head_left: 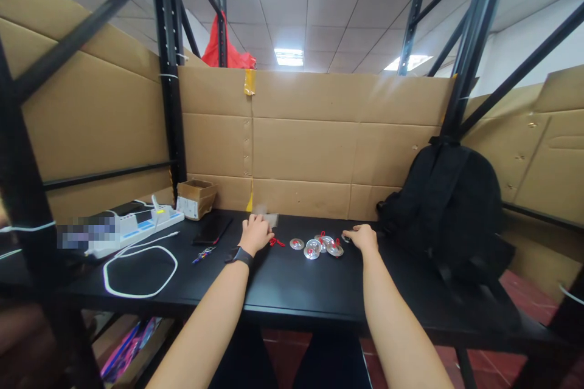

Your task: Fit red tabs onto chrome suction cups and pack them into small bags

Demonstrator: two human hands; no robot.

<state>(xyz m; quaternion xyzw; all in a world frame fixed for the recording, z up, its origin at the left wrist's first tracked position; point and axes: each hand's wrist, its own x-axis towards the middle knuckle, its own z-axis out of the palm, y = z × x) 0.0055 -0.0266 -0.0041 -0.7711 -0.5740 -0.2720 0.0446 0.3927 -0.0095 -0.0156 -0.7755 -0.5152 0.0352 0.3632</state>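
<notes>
silver discs (312,249), shiny, some overlapping; red cords (322,234) at centres

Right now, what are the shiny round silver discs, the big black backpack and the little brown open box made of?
The shiny round silver discs look like polished metal: they throw back bright glints. The big black backpack seems to be fairly matte cloth, since its sides slump softly; which cloth, I can't tell. The little brown open box looks like dull cardboard, tan and thin-walled.
</notes>
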